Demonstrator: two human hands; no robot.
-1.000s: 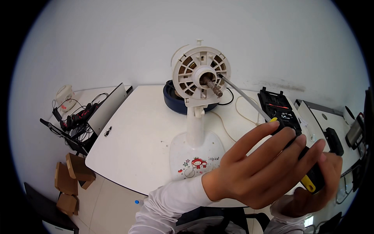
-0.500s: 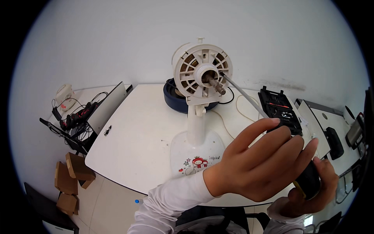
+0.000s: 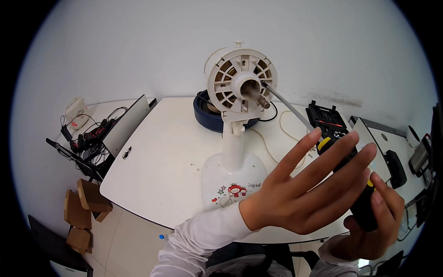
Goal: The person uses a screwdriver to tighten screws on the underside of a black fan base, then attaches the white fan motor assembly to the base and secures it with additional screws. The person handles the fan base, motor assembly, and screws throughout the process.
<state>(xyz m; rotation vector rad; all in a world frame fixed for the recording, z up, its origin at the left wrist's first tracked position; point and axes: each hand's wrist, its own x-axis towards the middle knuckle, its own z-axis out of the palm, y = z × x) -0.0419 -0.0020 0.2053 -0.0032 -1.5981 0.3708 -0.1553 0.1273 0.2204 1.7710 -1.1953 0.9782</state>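
Note:
A desk fan with its blades and guard off stands on the table, its round white motor housing tilted up on a short neck. From the hub a metal shaft sticks out, partly blurred. The tip of a long screwdriver with a black and yellow handle meets the right side of the housing. My right hand grips the rear of that handle. Nearer the blade, my left hand lies over the handle with fingers stretched out and apart, hiding part of it; whether they touch it I cannot tell.
A dark blue round part lies behind the fan, with cords around it. At the right is an open black tool case. Cables and a white appliance occupy the left side table. Cardboard boxes sit on the floor.
My left hand's fingers have straightened and spread from a curl around the handle. My right hand has shifted its hold, and the handle has turned. The fan's shaft looks more blurred.

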